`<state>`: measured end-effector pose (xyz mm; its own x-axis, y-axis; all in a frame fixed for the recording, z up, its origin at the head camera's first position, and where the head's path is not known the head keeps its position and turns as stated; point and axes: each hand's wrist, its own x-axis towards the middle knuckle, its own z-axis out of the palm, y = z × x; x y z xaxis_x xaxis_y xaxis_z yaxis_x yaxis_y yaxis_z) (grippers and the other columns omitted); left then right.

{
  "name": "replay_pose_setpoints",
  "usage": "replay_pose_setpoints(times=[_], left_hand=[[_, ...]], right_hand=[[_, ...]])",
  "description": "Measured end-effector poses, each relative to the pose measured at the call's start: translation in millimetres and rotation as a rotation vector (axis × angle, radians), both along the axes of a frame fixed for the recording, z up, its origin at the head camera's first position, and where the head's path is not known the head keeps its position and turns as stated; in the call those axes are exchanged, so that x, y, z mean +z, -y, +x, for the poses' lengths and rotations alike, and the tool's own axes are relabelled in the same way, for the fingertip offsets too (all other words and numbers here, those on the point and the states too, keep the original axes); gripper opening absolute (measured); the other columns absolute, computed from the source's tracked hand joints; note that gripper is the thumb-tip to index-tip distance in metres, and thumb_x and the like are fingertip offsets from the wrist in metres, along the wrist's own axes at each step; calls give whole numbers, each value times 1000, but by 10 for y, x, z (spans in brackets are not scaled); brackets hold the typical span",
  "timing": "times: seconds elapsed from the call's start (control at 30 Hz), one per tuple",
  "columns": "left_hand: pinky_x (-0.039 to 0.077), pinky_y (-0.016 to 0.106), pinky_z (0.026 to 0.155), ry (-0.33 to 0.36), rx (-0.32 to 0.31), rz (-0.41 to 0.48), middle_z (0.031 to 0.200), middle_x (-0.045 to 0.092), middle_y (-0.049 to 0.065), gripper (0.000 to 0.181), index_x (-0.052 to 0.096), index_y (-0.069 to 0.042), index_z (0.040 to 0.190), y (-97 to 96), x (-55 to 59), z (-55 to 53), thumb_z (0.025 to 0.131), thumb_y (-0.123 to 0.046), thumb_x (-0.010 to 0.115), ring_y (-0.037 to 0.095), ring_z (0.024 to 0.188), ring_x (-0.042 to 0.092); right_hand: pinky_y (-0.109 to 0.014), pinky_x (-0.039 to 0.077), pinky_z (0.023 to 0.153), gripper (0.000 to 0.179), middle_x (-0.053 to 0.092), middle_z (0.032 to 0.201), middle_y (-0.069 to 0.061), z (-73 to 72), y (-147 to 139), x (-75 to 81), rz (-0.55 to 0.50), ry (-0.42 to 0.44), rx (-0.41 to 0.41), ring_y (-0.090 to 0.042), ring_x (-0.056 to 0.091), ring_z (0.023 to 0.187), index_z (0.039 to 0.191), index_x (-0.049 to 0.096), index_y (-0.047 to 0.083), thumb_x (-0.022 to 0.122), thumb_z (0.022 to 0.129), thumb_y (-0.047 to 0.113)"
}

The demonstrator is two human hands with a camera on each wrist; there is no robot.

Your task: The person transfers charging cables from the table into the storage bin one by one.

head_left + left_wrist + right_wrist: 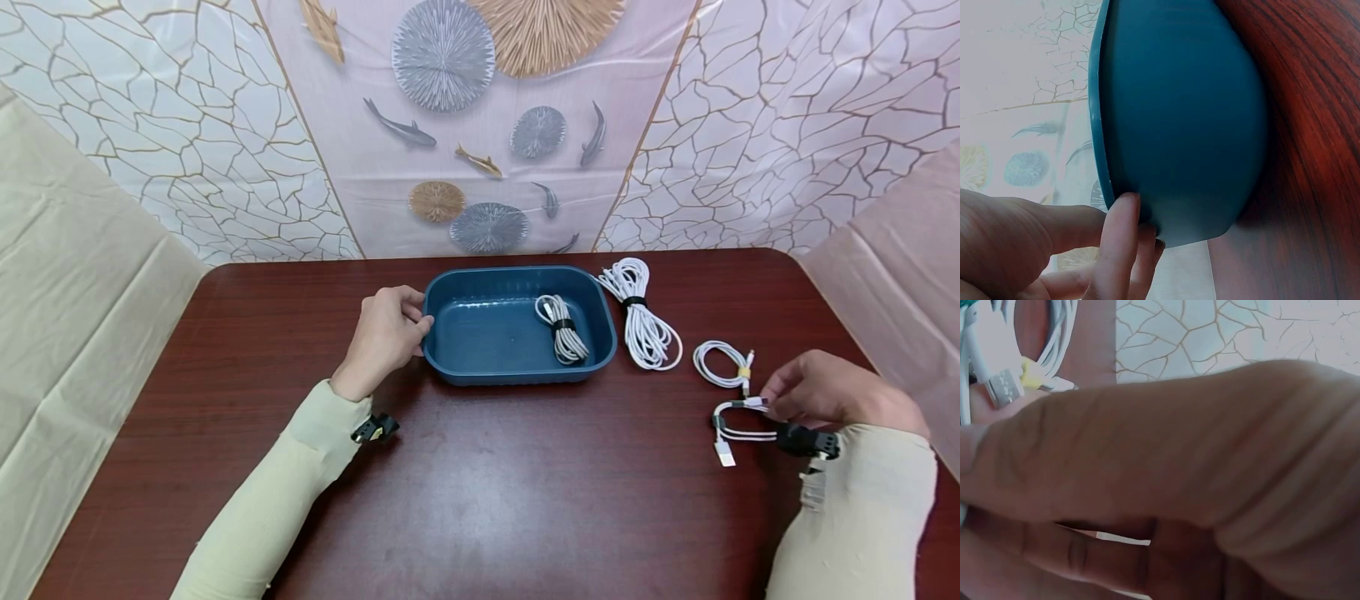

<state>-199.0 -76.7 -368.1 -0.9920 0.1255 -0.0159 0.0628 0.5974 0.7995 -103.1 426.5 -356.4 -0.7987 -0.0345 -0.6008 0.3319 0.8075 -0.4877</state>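
Note:
My left hand grips the left rim of a blue plastic basin, thumb and fingers on either side of the edge. The left wrist view shows the basin's outer wall close up. Inside the basin, on the right, lies a white cable bundle with a black tie. At the table's right side my right hand pinches a folded white USB cable with dark ties. Its USB plug points toward the front. In the right wrist view the thumb hides most of the grasp.
A long white cable bundle with a black tie lies against the basin's right side. Just behind the right hand is a coiled white cable with a yellow tie. The dark red wooden table ends at a patterned backdrop.

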Motion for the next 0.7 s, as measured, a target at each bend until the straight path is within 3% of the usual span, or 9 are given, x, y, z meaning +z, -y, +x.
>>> replay_pose_setpoints(times=[0.2, 0.37, 0.7], left_hand=[[62, 28, 53, 6, 0, -3, 97, 71, 20, 35, 63, 5, 131, -1, -1, -2, 97, -6, 66, 16, 55, 70], [62, 28, 54, 7, -1, -7, 97, 71, 20, 35, 63, 4, 131, 1, 1, -5, 97, -6, 66, 16, 55, 70], [63, 28, 54, 6, -8, -5, 98, 71, 20, 36, 63, 4, 131, 5, -10, -9, 98, -6, 66, 15, 56, 70]], right_hand=[[-20, 42, 50, 11, 56, 68, 7, 27, 15, 34, 55, -60, 62, -4, 48, 55, 96, 71, -2, 67, 89, 5], [-22, 46, 53, 12, 62, 73, 4, 17, 11, 46, 95, -82, 70, -6, 53, 59, 96, 72, 0, 67, 89, 7], [-20, 50, 57, 11, 64, 76, 3, -1, 10, 24, 60, -93, 99, -3, 55, 63, 96, 70, -5, 68, 90, 4]])
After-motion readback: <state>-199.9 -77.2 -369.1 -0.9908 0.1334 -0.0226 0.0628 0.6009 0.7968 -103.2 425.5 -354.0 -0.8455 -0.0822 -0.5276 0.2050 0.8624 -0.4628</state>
